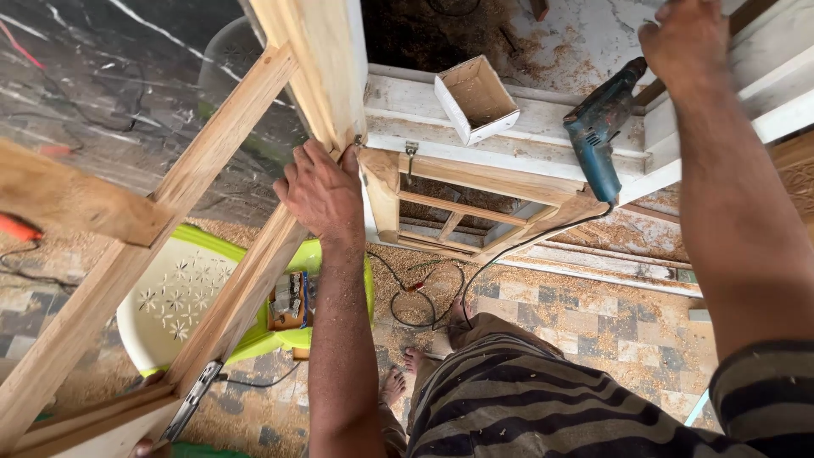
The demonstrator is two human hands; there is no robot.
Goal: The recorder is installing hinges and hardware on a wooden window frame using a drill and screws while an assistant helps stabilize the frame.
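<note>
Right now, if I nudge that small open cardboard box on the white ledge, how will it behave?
The cardboard box looks thin-walled and empty, so probably light and easily slid. It sits tilted near the white ledge edge, so a push may tip it off. Sawdust around could make it slippery.

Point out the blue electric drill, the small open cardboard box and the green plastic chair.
blue electric drill (599, 136), head view, on its body.
small open cardboard box (477, 92), head view, on its inner floor.
green plastic chair (174, 293), head view, on its white patterned seat.
</note>
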